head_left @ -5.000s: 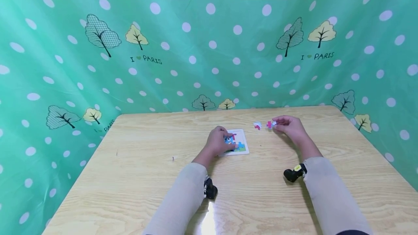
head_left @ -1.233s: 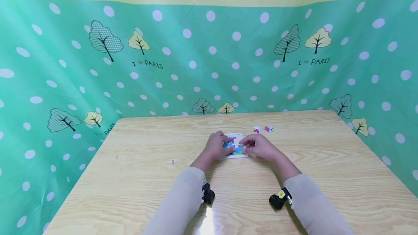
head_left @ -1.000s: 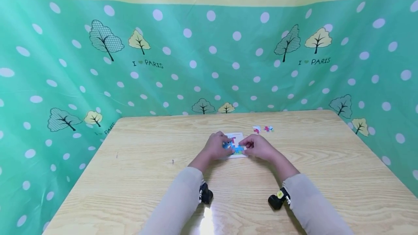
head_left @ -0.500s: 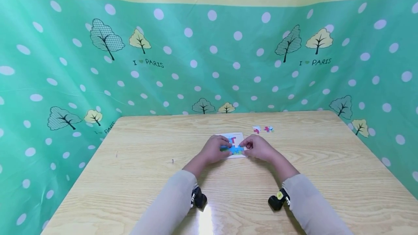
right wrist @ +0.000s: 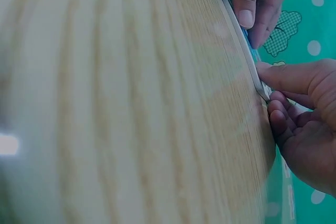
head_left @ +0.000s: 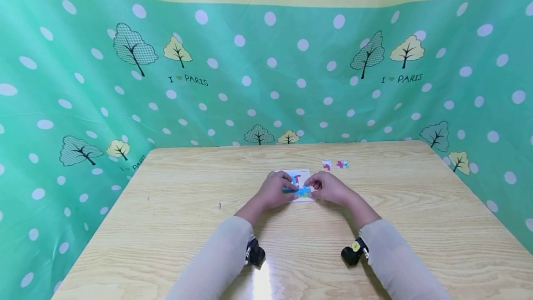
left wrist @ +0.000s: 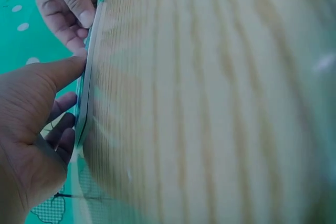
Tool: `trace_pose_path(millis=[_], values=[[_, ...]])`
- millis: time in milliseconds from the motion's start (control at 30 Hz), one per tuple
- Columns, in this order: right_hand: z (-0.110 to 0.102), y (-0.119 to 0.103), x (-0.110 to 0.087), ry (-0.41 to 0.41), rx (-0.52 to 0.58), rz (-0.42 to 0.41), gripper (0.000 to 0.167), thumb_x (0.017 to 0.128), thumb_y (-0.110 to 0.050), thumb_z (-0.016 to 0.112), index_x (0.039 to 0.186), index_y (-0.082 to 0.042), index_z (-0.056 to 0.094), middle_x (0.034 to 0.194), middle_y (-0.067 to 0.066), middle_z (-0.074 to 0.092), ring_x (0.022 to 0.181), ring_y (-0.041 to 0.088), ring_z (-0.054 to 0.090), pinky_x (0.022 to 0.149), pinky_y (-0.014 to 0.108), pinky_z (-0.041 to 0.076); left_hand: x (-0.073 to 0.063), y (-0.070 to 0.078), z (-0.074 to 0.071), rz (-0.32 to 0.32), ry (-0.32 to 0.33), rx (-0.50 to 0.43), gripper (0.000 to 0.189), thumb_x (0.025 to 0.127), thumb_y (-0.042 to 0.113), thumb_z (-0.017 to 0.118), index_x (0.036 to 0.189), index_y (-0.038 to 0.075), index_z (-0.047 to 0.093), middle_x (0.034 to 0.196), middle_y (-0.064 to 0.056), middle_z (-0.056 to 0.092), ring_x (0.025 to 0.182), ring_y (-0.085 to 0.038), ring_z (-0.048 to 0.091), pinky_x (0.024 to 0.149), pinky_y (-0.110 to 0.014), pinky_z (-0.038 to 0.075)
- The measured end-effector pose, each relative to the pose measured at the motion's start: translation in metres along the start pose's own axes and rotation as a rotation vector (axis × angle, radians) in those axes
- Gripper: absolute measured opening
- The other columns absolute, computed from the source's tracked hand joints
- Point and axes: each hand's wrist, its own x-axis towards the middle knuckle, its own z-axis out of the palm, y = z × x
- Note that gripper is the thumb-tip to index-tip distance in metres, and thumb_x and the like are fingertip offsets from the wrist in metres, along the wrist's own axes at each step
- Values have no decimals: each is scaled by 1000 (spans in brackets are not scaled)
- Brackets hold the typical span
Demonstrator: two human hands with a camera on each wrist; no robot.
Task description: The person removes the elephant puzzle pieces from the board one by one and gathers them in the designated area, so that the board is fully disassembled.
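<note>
A small jigsaw puzzle in a white frame (head_left: 299,171) lies flat on the table between the two hands. Its lower row is blue and green, with a red section above and pale bare backing at the upper right. My left hand (head_left: 272,190) rests over the left part, thumb and fingertips spread on the pieces. Gripping the right edge is my right hand (head_left: 331,188); in the right wrist view the thumb of that right hand (right wrist: 310,108) lies on the frame and its other fingers curl beside the corner. The palms hide part of the picture.
Two loose red-and-white puzzle pieces (head_left: 327,165) lie behind the right hand. A tiny scrap (head_left: 220,205) lies left of the hands on the wooden table (head_left: 183,235). A green dotted cloth (head_left: 266,73) hangs behind the table's far edge.
My right hand has put a red piece down near the other loose one and come to the frame's right edge. My left hand has shifted slightly left, showing more of the frame's top.
</note>
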Motion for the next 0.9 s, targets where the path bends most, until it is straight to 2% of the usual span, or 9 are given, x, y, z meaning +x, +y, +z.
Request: trace_pose_path(millis=[200, 433, 600, 667, 900], values=[[-1, 1, -1, 4, -5, -8, 27, 90, 3, 75, 115, 8, 68, 95, 10, 58, 89, 22, 51, 80, 35, 47, 2, 1, -1, 9, -2, 1, 22, 93, 22, 80, 112, 10, 81, 128, -9, 62, 119, -29, 49, 103, -42, 44], [0, 4, -2, 24, 78, -36, 27, 88, 6, 75, 113, 6, 65, 97, 12, 60, 90, 22, 53, 80, 30, 49, 3, -2, 0, 6, 7, -33, 23, 92, 21, 81, 112, 9, 81, 128, -9, 62, 120, -29, 50, 105, -42, 43], [0, 6, -5, 51, 127, -64, 18, 93, 5, 69, 111, 3, 65, 96, 11, 60, 89, 23, 55, 76, 27, 49, 2, -3, 1, -31, 11, -82, 20, 92, 20, 81, 109, 10, 82, 129, -8, 61, 123, -29, 49, 108, -43, 41], [-1, 2, -8, 64, 139, -76, 14, 96, 6, 66, 110, 6, 65, 95, 13, 61, 89, 24, 55, 75, 26, 49, 1, -2, 1, -44, 10, -99, 19, 92, 20, 81, 108, 10, 82, 130, -8, 61, 125, -29, 48, 110, -44, 40], [-1, 7, -10, 91, 209, -63, 14, 99, 5, 63, 113, 7, 64, 98, 12, 62, 91, 22, 56, 74, 23, 50, 1, -1, 1, -41, 8, -96, 18, 92, 20, 81, 107, 9, 82, 130, -9, 61, 126, -30, 48, 117, -47, 34]])
